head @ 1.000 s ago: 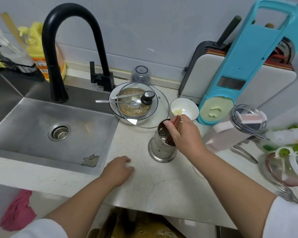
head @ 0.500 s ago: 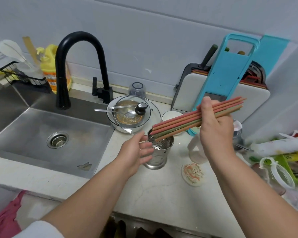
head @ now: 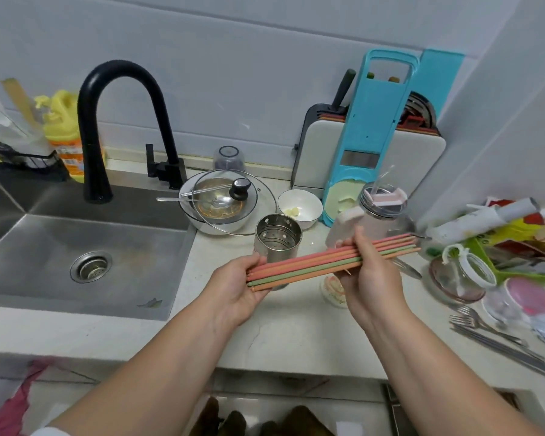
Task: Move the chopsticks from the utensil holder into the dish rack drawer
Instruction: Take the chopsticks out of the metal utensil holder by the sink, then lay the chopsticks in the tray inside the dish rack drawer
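**Chopsticks held in both hands above the counter**

Pale stone counter [head: 283,328] runs along a grey wall, with a steel sink [head: 85,253] set into it on the left and a black curved faucet [head: 120,121] behind the basin. Both hands hold one bundle of chopsticks [head: 312,265], pink, orange and green, in front of the body and above the counter. The bundle lies almost level and rises a little toward the right.

The left hand [head: 236,287] supports the thick ends from below; its palm is turned up and the fingers curl loosely under them. The right hand [head: 368,275] is closed around the middle of the bundle, the thumb over the top and the fingers underneath, and the thin tips stick out past it to the right.

Just behind the bundle stands the utensil holder [head: 277,237], a steel cup with holes; it is upright and nothing shows inside. Behind it are a small white bowl [head: 299,209] and a larger bowl covered with a glass lid [head: 224,202]. A teal slicer [head: 372,140] leans on the white cutting boards [head: 312,152] at the wall. Forks [head: 482,325] and other metal cutlery lie on the right side of the counter. I cannot see the dish rack drawer for certain.
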